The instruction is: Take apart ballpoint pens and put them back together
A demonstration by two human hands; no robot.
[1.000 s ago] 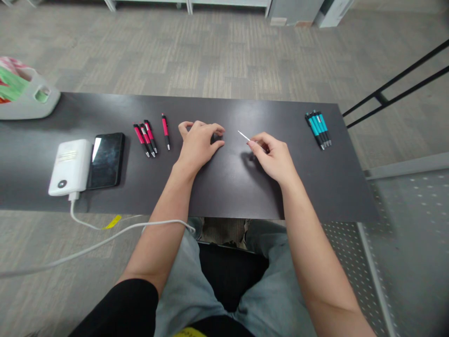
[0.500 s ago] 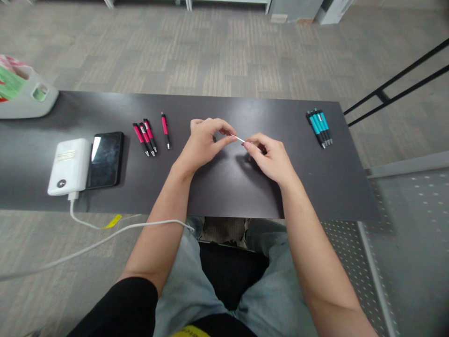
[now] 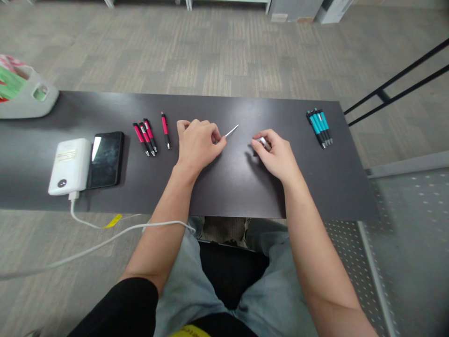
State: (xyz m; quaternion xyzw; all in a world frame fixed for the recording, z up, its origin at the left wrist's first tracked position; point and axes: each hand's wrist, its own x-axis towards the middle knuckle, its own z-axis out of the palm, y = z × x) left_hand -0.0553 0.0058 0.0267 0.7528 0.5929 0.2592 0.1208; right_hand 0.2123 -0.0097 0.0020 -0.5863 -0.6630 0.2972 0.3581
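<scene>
My left hand (image 3: 200,144) is above the middle of the dark table, its thumb and fingers closed on a thin white pen refill (image 3: 232,130). The refill's free end points up and to the right. To its right, my right hand (image 3: 275,152) is curled round a small white and dark piece (image 3: 264,142), mostly covered by the fingers, so I cannot make out its kind. A gap separates the two hands. Nearest to my left hand lies a single red and black pen (image 3: 165,131).
Several red and black pens (image 3: 144,137) lie left of the single one. Several teal and black pens (image 3: 320,128) lie at the table's right end. Left, a white power bank (image 3: 69,166) with a cable (image 3: 133,228) touches a black phone (image 3: 105,160). A white basket (image 3: 26,105) stands far left.
My hands have moved apart, the left one leftward with the refill and the right one slightly rightward. The refill, which reached across both hands, now shows only in my left hand.
</scene>
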